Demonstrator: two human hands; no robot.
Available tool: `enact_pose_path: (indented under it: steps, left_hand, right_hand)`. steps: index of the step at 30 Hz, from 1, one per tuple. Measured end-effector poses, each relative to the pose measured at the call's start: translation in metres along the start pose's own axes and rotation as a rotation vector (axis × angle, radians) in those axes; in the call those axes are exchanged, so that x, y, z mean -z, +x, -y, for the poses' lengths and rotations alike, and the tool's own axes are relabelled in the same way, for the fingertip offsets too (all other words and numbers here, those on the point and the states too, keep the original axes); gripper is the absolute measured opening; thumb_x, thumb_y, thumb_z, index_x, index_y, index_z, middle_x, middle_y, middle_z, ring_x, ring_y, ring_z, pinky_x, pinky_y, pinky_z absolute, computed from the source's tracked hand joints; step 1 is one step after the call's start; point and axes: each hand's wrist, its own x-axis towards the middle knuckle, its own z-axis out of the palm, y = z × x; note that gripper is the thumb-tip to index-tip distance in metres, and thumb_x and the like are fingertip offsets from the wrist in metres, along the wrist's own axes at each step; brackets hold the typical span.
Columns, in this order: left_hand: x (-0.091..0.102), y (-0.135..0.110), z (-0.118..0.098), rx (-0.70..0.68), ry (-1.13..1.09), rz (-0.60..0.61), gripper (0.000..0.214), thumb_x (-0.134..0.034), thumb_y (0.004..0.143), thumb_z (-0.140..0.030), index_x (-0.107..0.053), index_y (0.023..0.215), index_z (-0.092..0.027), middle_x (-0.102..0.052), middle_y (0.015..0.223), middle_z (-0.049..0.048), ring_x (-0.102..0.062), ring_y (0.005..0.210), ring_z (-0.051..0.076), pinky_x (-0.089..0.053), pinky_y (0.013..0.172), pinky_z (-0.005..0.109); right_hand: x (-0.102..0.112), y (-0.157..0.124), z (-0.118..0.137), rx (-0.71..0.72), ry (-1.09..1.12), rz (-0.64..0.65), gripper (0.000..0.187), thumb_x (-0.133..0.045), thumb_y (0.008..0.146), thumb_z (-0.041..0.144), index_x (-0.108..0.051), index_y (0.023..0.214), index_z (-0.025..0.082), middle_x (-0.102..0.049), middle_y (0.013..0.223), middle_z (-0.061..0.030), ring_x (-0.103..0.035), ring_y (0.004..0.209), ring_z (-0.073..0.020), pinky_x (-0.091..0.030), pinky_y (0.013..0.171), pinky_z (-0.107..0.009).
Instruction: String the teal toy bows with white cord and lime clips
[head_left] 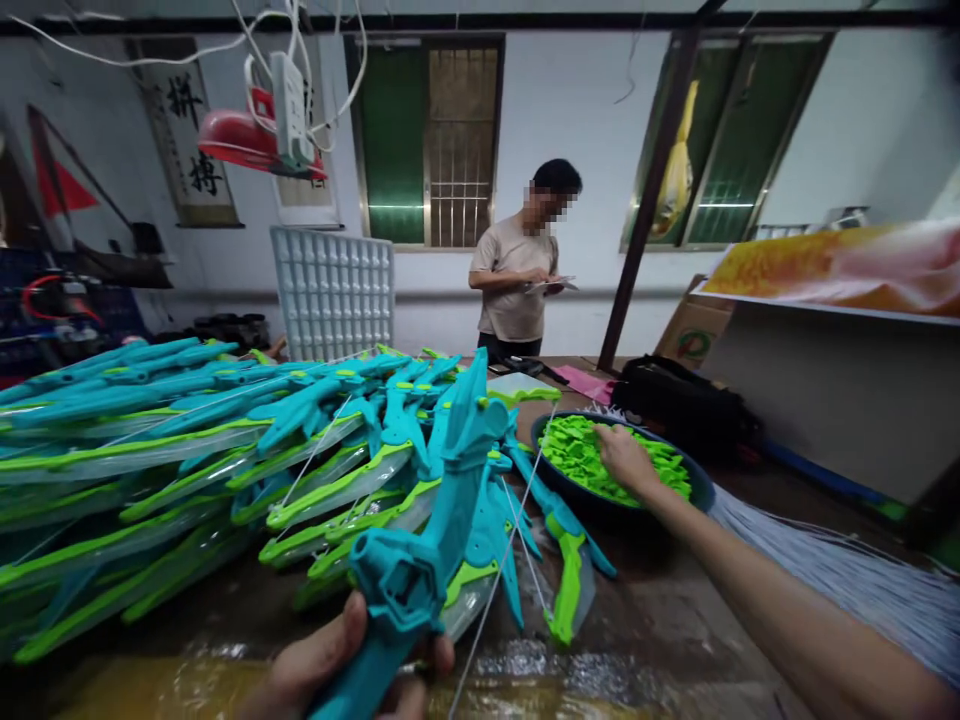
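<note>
My left hand (330, 665) is at the bottom edge, its fingers wrapped round the grip of a teal toy bow (431, 540) that points up and away from me; a thin white string (499, 570) runs along it. My right hand (624, 457) reaches out to the dark round bowl (701, 495) and rests in the heap of small bright green plastic pieces (581, 450). Its fingers are curled down among the pieces and hidden, so what they hold does not show.
A large pile of teal and green toy bows (180, 440) fills the table's left half. White cords (840, 570) lie at the right. A black bag (682, 400) sits behind the bowl. A person (517, 270) stands at the far side. A white grid tray (332, 292) leans behind.
</note>
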Motion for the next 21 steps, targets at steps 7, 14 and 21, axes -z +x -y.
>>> enact_pose_path:
  steps: [7, 14, 21]
  left_hand:
    - [-0.007, -0.010, 0.000, -0.069, -0.006, 0.124, 0.072, -0.072, 0.078, -0.067, -0.070, 0.123, -0.010, -0.073, 0.072, 0.0100, -0.057, 0.035, 0.008, -0.029, 0.029, 0.015]
    - [-0.022, -0.011, 0.021, -0.064, -0.021, 0.113, 0.063, -0.058, 0.089, -0.062, -0.071, 0.119, -0.008, -0.076, 0.104, 0.0179, -0.075, 0.076, 0.026, -0.057, 0.051, 0.026]
    - [-0.062, -0.019, 0.049, -0.024, -0.056, 0.101, 0.060, -0.038, 0.101, -0.054, -0.076, 0.108, -0.008, -0.079, 0.093, 0.0142, -0.075, 0.086, 0.026, -0.058, 0.077, 0.037]
  right_hand:
    - [0.080, -0.120, 0.051, 0.180, 0.456, 0.040, 0.028, -0.050, 0.101, 0.032, -0.052, 0.122, 0.014, -0.070, 0.090, -0.0075, -0.072, 0.082, -0.0191, -0.060, 0.077, -0.029]
    - [0.156, -0.248, 0.139, 0.611, 0.768, 0.263, 0.011, -0.059, 0.098, 0.024, -0.069, 0.100, 0.022, -0.064, 0.092, -0.0033, -0.064, 0.077, -0.0145, -0.052, 0.067, -0.024]
    - [0.163, -0.265, 0.180, 0.792, 0.652, 0.406, 0.010, -0.063, 0.093, 0.011, -0.068, 0.088, 0.018, -0.065, 0.086, -0.0007, -0.061, 0.080, -0.0132, -0.047, 0.073, -0.023]
